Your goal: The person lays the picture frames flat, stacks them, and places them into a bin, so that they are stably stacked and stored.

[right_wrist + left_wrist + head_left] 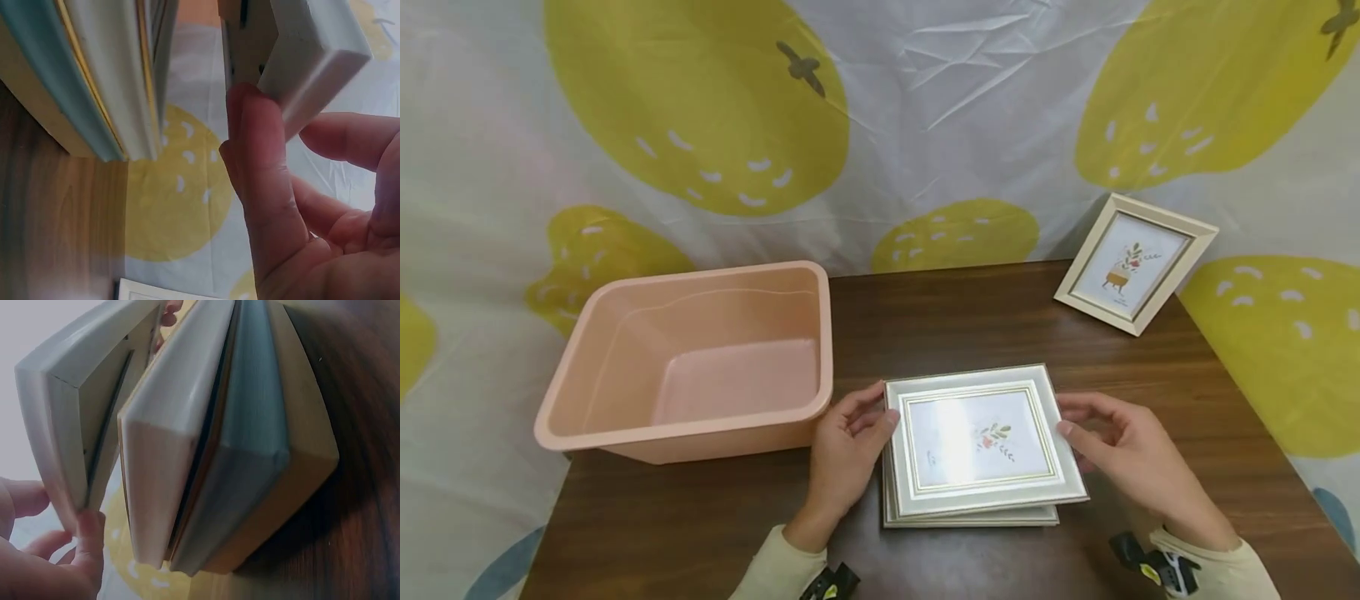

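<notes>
A white picture frame [977, 442] with a flower print faces up between both hands, raised off a stack. My left hand [846, 450] pinches its left edge, thumb on top and fingers beneath. On the opposite edge, my right hand [1138, 454] pinches it the same way. Below, in the left wrist view, lie another white frame [159, 462], a blue-grey frame [253, 419] and a tan frame [306, 419] at the bottom. A gap shows between the held frame and this stack.
To the left stands a pink plastic basin [700, 425]. A cream picture frame [1172, 275] with a plant print stands upright at the table's back right corner. Behind the dark wooden table [955, 317] hangs a white cloth [940, 142] with yellow fruit.
</notes>
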`<state>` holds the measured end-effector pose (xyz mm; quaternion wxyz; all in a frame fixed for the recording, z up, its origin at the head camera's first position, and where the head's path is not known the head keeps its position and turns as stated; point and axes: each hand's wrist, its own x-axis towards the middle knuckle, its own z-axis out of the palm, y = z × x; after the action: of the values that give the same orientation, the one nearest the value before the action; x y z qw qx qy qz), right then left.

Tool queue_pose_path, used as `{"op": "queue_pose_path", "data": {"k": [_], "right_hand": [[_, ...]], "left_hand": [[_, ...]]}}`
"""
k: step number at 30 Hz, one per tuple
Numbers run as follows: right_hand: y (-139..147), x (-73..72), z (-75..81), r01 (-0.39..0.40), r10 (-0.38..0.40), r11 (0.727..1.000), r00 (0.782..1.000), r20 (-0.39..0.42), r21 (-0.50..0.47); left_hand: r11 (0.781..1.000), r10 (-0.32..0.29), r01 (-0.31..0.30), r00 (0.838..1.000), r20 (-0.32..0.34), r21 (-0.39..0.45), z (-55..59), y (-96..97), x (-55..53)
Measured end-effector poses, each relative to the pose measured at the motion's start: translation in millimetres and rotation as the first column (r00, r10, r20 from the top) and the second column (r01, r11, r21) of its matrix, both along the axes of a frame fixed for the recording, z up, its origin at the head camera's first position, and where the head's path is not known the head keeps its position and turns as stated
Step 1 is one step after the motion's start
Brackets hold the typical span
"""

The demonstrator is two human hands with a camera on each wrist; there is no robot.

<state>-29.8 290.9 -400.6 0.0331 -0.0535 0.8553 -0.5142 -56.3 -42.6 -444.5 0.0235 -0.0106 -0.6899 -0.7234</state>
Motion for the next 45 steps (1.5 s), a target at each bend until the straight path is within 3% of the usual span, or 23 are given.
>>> {"op": "queue_pose_path", "data": {"k": [4,11,21,27,32,41,45], "right_hand": [[0,-0.3,-9.1,-0.017,0.017,1.0,0.999,0.041,-0.01],[1,1.2,-24.2,0.004,-0.006,1.0,0.994,0.106,0.02],[-5,3.2,-31.5,0.039,-0.044,0.998,0.994,0.103,0.054],[-9,4.9,-29.3,0.038,-0.044,0.995,0.997,0.065,0.09],[-12,1.9,-28.1,0.033,-0.036,0.991,0.999,0.022,0.131],[-10,-5.5,-24.8,0.005,-0.012,0.983,0.999,0.038,0.185],[-6,-12.9,-19.4,0.001,-0.001,0.977,1.0,-0.002,0.212]], "left_hand": [[0.996,-0.021,0.023,1.0,0.019,-0.087,-3.1,-4.5,-0.4],[0.97,-0.064,0.071,0.997,0.037,-0.235,-6.1,-4.1,1.9],[0.919,-0.02,-0.003,0.998,-0.055,-0.394,-3.4,-0.9,4.6],[0.913,0.009,-0.048,0.995,-0.098,-0.406,-5.3,-0.2,7.3],[0.914,0.049,-0.078,0.995,-0.084,-0.399,-8.5,0.9,6.1],[0.935,0.007,-0.008,1.0,-0.004,-0.356,-15.3,-4.1,4.5],[0.937,-0.014,0.016,1.0,0.01,-0.348,-15.9,-6.6,4.2]]}}
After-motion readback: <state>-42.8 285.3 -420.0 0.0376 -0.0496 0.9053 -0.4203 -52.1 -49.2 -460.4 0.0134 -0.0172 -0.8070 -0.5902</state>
